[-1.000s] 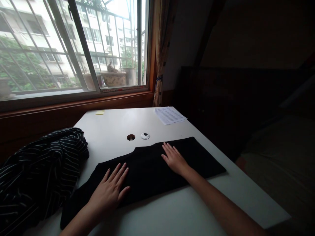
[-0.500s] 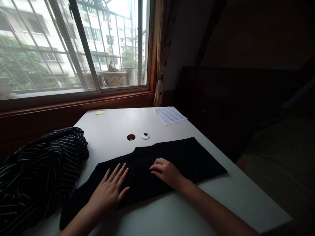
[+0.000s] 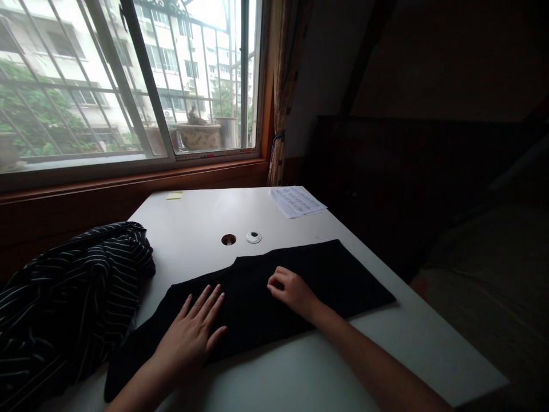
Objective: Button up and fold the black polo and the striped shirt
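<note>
Cloth, plain black, laid flat as a long angular panel (image 3: 251,312), lies slantwise across the near half of a smooth white table (image 3: 193,229), right end close to the table's right edge. Left hand (image 3: 191,329): palm down on its left part, fingers apart, gripping nothing. Right hand (image 3: 294,292): over the middle of the panel, thumb and index finger curled into a loop, tips look together; can't tell if any fabric is pinched. Crumpled black fabric bundle with white stripes (image 3: 86,286) sits just beside the panel's left end. Beyond the panel: round hole in the tabletop (image 3: 229,240), white disc with dark centre (image 3: 253,237) just right of it. Printed white sheets (image 3: 297,201) at far right corner, small yellow paper slip (image 3: 174,195) at far left.
</note>
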Tool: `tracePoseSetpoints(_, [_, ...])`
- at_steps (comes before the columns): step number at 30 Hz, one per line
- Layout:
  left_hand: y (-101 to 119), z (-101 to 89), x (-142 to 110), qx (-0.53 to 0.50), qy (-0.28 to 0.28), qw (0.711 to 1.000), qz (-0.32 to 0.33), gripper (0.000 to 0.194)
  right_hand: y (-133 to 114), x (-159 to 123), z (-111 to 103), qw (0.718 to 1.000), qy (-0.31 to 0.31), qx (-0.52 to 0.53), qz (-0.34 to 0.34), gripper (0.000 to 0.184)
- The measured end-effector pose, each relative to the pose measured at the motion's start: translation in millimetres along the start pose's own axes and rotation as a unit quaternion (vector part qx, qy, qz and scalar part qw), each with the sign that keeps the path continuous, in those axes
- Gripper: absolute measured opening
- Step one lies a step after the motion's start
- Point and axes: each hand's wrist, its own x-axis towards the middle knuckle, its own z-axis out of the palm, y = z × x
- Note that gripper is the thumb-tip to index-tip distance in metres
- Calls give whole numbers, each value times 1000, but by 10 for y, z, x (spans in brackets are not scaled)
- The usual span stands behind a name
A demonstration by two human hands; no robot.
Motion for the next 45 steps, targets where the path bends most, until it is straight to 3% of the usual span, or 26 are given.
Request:
tracePoseSetpoints(3, [3,-1,4,-5,-1,1000,-1,66,16,3,-55,1000,16,13,13,7])
tracePoseSetpoints(6, [14,-4,8,-8,-5,1000,-3,66,-67,-34,-94,999,-15,34,-7,4])
tracePoseSetpoints(9, [16,-24,9,-16,-6,1000,-3,65,-208,-127,-143,988,-105,100,-42,7])
tracePoseSetpoints(12, [-23,-52,-7,-33,-9,999,3,65,-327,-248,-207,952,-240,174,-71,21])
tracePoseSetpoints(14, [-74,-65,-32,-48,-5,999,12,64,-346,-311,-248,939,-268,202,-71,17])
tracePoseSetpoints(17, [-147,-76,-82,-74,1,996,43,61,-235,-349,-302,957,-206,200,-41,29])
tracePoseSetpoints(19, [-163,-105,-110,-89,2,993,71,60,-87,-350,-334,977,-145,153,-24,17])
tracePoseSetpoints(21, [-143,-193,-138,-105,-2,990,97,59,69,-357,-365,991,-91,96,-17,22])
tracePoseSetpoints(24, [-80,-482,-216,-169,-41,973,153,51,239,-399,-404,997,-34,69,-8,21])
tracePoseSetpoints(26, [-48,-738,-310,-246,-102,940,211,38,301,-440,-429,997,-10,73,1,27])
tracePoseSetpoints(28, [-37,-954,-417,-321,-120,918,198,26,342,-473,-456,996,3,83,11,25])
tracePoseSetpoints(30, [-39,-1055,-495,-347,-124,917,154,23,378,-492,-484,996,14,91,23,24])
tracePoseSetpoints(32, [-41,-1015,-509,-320,-100,934,125,26,401,-500,-504,995,29,85,35,24])
tracePoseSetpoints(36, [-33,-669,-381,-184,-17,974,128,43,302,-541,-471,998,25,57,24,28])
tracePoseSetpoints(41, [-59,-329,-305,-72,-21,985,153,66,-113,-699,-324,979,-158,107,-67,44])
tracePoseSetpoints(43, [-76,-288,-326,-66,-29,984,164,68,-248,-747,-283,955,-212,202,-45,40])
tracePoseSetpoints(45, [-89,-280,-347,-73,-29,983,168,67,-328,-756,-262,926,-207,316,17,41])
